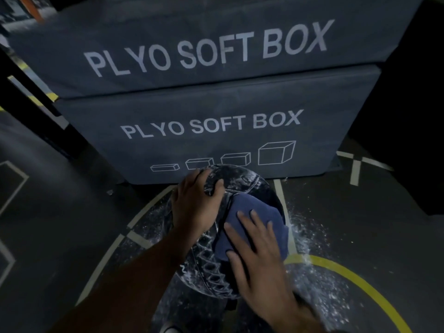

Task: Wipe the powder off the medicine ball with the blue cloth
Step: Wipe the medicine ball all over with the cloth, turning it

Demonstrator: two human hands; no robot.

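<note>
**Fingers spread flat on cloth, ball steadied from the far side**

Fingers (242, 227) of the right hand (259, 255) lie straight and slightly apart, pressing the crumpled blue fabric cloth (249, 212) against the round black textured medicine ball (240, 181); they do not curl round the cloth. The cloth covers the ball's upper right face, and its free edge hangs toward the ball's right rim. The left hand (194, 205) rests on the ball's upper left, its thumb (216, 188) and fingers curved over the surface so that they grip the curve of the ball. The left forearm (134, 272) crosses the ball's near left side.

The ball sits on the dark painted floor (60, 212), directly in front of the lower of two stacked dark grey padded boxes (211, 131), each printed with "PLYO SOFT BOX" in white. Whether ball and box touch cannot be told. White powder (237, 175) streaks the ball's far face, beyond the left thumb, and flecks its patterned near left side. More powder is scattered on the floor to the right of the ball and on its near side. A curved yellow floor line (355, 277) runs to the right of the ball, and pale grey lines (278, 191) pass beneath and beside it.
</note>
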